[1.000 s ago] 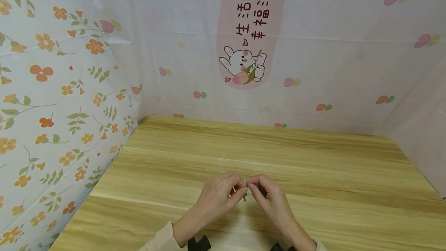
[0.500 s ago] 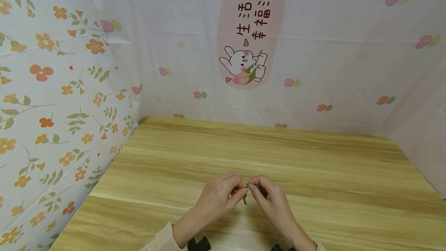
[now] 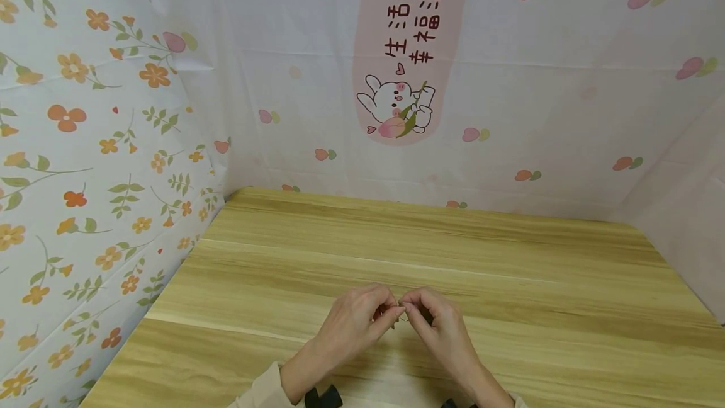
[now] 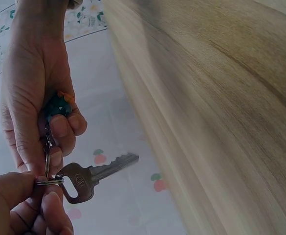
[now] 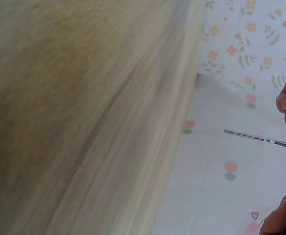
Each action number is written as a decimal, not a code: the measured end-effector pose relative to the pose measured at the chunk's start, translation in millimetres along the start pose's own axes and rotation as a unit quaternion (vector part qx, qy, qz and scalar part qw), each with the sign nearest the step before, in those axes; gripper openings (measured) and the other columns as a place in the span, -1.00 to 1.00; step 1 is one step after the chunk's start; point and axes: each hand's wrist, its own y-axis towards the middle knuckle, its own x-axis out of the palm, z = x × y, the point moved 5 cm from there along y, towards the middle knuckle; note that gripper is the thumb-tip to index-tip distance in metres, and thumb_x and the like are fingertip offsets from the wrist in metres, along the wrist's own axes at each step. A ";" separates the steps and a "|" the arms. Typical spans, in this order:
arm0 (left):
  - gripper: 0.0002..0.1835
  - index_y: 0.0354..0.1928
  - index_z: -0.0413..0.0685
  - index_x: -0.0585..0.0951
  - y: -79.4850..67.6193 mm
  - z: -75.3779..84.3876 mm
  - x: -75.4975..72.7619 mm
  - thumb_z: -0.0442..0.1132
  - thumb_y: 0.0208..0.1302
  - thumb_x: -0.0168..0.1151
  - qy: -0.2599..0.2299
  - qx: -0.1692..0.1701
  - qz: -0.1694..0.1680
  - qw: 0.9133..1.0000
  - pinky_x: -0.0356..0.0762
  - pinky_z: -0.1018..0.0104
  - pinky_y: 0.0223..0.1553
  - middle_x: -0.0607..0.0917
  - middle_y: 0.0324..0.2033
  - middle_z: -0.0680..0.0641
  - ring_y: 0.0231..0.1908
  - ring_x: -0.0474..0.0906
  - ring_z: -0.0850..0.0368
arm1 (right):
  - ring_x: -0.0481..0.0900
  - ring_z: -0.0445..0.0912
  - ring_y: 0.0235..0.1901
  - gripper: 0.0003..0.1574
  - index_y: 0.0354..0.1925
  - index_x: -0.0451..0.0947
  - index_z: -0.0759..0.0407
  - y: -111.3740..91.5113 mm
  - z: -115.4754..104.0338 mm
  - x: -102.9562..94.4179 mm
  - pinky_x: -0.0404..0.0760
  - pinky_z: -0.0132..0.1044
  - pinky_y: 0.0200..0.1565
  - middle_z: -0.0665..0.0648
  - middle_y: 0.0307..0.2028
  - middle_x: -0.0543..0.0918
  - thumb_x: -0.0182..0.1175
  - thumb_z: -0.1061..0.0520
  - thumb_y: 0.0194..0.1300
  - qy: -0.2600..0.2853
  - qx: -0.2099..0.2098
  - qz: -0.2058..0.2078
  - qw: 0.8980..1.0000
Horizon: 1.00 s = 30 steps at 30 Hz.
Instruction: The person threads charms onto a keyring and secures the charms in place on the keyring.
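Both hands meet above the table near its front edge. My left hand (image 3: 359, 313) pinches a split key ring (image 4: 50, 181) between thumb and finger. From that ring a metal key (image 4: 99, 175) sticks out sideways, its toothed blade pointing away from the fingers; the right wrist view catches the key (image 5: 257, 138) edge-on. My right hand (image 3: 442, 320) holds a keychain, its teal and orange charm (image 4: 58, 106) tucked under the curled fingers. A short chain (image 4: 47, 139) runs from the charm to a second ring at the fingertips. Whether the two rings are linked is hard to see.
Bare wood grain of the table (image 3: 510, 269) spreads around the hands. A floral cloth (image 3: 113, 175) hangs along the left side, and a printed cloth (image 3: 510, 80) with a rabbit picture hangs behind the table. Black straps (image 3: 323, 396) are at the wrists.
The fingertips have drawn slightly closer together. The small part dangling below the left fingers has shifted a little left and shows less. The arms have barely moved.
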 end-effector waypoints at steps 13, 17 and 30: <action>-0.83 -0.54 0.05 0.56 -0.2 -0.6 -0.3 -0.19 0.18 0.31 0.002 -0.013 -0.004 1.000 0.18 0.68 -0.60 0.50 -0.62 0.17 -0.60 0.25 0.47 | 0.26 -0.37 -0.61 -0.71 -0.36 0.55 0.10 0.4 0.2 0.2 0.30 -0.50 -0.67 -0.01 -0.51 0.56 0.21 0.48 0.12 0.003 -0.014 0.005 1.000; -0.82 -0.54 0.04 0.55 -0.7 -0.5 -0.8 -0.20 0.17 0.31 0.008 -0.013 -0.002 1.000 0.16 0.68 -0.61 0.48 -0.63 0.17 -0.60 0.23 0.47 | 0.26 -0.37 -0.62 -0.71 -0.36 0.54 0.10 0.1 0.5 0.8 0.30 -0.50 -0.67 -0.01 -0.52 0.54 0.21 0.48 0.11 0.005 -0.017 0.004 1.000; -0.83 -0.53 0.05 0.54 -1.3 -0.1 -0.6 -0.21 0.17 0.31 0.006 0.000 0.005 1.000 0.16 0.68 -0.60 0.48 -0.62 0.17 -0.60 0.24 0.46 | 0.27 -0.33 -0.64 -0.70 -0.36 0.54 0.10 -0.1 1.3 1.5 0.29 -0.50 -0.67 -0.04 -0.57 0.49 0.21 0.49 0.11 0.011 -0.014 0.011 1.000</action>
